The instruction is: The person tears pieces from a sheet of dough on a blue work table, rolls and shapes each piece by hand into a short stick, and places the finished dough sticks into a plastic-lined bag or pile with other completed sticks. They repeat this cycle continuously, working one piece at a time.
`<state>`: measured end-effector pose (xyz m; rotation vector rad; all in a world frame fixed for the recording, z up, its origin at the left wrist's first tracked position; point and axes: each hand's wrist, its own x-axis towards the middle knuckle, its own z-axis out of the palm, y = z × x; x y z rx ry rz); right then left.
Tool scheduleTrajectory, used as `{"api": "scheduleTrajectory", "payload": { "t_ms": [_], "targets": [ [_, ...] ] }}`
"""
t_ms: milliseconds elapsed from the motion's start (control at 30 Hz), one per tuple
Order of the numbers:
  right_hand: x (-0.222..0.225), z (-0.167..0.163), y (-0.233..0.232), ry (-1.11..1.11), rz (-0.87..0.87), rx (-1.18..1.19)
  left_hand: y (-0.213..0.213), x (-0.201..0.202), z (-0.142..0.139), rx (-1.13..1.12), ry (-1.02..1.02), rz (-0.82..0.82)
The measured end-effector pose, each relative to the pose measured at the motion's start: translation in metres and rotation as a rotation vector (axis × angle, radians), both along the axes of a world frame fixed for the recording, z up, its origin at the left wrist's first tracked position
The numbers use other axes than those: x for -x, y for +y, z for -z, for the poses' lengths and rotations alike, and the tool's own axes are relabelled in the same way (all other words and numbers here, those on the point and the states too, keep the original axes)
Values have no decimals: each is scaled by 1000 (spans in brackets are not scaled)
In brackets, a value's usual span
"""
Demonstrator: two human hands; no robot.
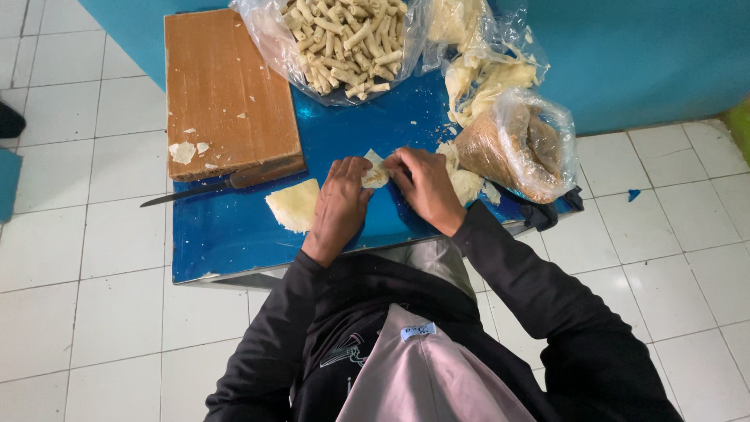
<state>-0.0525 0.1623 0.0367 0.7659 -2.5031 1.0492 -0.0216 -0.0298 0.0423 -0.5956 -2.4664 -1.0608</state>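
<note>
My left hand (341, 205) and my right hand (426, 186) meet over the blue table (234, 234), both pinching a small pale dough wrapper (376, 172) that is folded between the fingertips. A stack of flat pale wrappers (296, 205) lies just left of my left hand. More torn wrapper pieces (467, 184) sit to the right of my right hand. A clear bag of brown crumbly filling (516, 147) lies at the table's right edge, close to my right hand.
A wooden cutting board (226, 94) fills the table's back left, with a long knife (199, 191) along its near edge. A clear bag of finished pale rolls (344, 39) stands at the back, beside another bag of wrappers (488, 66). White tiled floor surrounds the table.
</note>
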Motion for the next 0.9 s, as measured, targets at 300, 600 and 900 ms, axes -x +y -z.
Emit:
{"api": "scheduleTrajectory", "payload": {
  "t_ms": [300,600,900],
  "targets": [
    [-4,1,2,176,-72,-202,-2,8,4,13,-56,51],
    [20,6,-5,-307,41,61,-1,36,23,125,10,5],
    [14,14,-8,249,-17,-195,1,53,28,-30,13,10]
  ]
}}
